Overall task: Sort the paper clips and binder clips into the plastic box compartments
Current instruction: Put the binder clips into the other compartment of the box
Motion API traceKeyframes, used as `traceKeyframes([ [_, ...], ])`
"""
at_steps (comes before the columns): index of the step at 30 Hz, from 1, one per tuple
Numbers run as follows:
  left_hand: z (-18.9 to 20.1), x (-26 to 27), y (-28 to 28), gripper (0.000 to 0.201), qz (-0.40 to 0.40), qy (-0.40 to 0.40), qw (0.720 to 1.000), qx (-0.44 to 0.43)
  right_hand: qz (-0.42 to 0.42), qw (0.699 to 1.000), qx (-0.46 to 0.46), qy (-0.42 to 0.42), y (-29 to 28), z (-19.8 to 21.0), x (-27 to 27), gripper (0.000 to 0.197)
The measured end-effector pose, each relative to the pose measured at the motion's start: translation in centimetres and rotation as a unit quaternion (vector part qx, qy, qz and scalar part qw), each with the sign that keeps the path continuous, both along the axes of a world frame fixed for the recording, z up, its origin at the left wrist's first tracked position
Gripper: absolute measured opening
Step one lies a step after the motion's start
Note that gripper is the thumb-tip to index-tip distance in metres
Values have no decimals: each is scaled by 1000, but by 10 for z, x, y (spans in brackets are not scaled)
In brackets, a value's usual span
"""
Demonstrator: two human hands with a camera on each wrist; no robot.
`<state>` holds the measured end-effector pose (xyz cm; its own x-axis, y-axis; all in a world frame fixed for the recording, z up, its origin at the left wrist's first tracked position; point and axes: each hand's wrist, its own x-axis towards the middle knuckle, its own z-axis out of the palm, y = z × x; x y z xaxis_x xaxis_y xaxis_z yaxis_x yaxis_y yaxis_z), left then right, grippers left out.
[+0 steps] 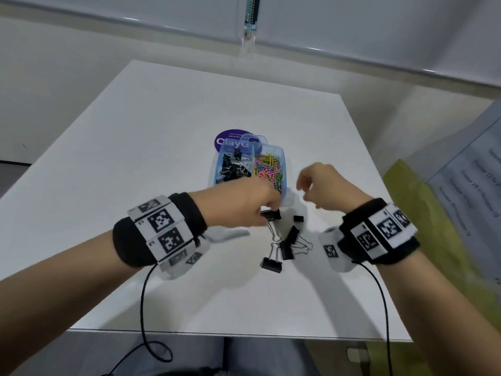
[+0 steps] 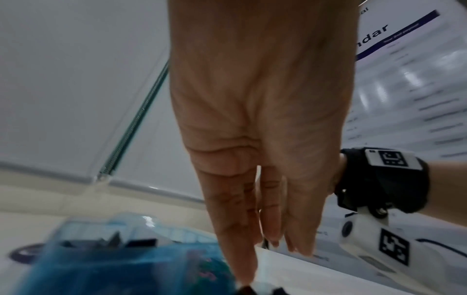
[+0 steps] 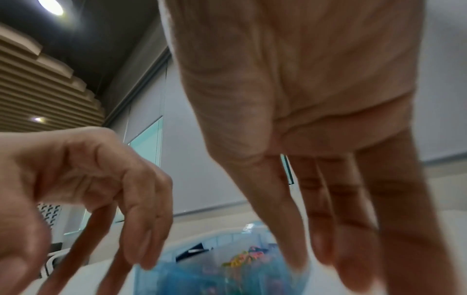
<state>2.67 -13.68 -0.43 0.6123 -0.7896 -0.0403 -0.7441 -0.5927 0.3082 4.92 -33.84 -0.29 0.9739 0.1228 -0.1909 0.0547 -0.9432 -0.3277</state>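
head view | left hand [image 1: 244,202] grip pinching binder clip [image 1: 271,214] near plastic box [image 1: 280,158] | right hand [image 1: 322,185] grip loosely curled, empty | table [image 1: 162,131]

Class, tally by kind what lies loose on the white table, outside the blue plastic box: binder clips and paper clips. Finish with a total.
Black binder clips: 5, the last at the left hand's fingertips
Loose paper clips: 0 visible
Total: 5
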Motion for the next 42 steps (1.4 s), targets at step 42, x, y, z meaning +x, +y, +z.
traceKeyframes([
  [42, -4, -1, 25, 52, 169, 44, 977, 124, 38, 993, 104, -50, 55, 17, 34, 23],
])
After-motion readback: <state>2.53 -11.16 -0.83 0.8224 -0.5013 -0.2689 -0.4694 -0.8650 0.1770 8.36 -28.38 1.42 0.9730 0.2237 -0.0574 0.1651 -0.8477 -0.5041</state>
